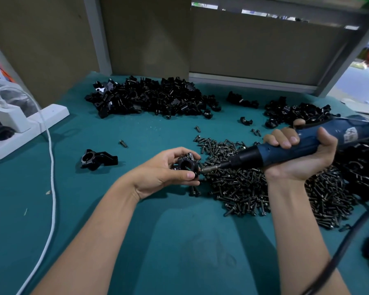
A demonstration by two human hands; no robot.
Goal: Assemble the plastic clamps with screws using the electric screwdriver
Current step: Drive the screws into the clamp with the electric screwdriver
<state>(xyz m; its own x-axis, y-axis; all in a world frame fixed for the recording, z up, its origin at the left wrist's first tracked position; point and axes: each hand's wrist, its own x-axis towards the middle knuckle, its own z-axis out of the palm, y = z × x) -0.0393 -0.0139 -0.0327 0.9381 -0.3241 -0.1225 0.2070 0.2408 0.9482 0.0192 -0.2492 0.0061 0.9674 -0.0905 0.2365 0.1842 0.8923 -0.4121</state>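
clamp parts pile [151, 99] far-centre | screw heap [264, 184] right | power strip [28, 126] left | assembled clamp [98, 159] left-centre

Between our forearms the teal mat [179, 241] lies bare, and a hand can pass freely there. Left of our left hand [164, 169], which grips a clamp [186, 165], the way is open up to a lone clamp [98, 159], the white cable [51, 158] and the power strip [41, 122]. On the right, the screw pile [254, 188] fills the mat under the electric screwdriver [285, 150] gripped in our right hand [300, 158]. Heaps of clamp halves [149, 96] bar the back.
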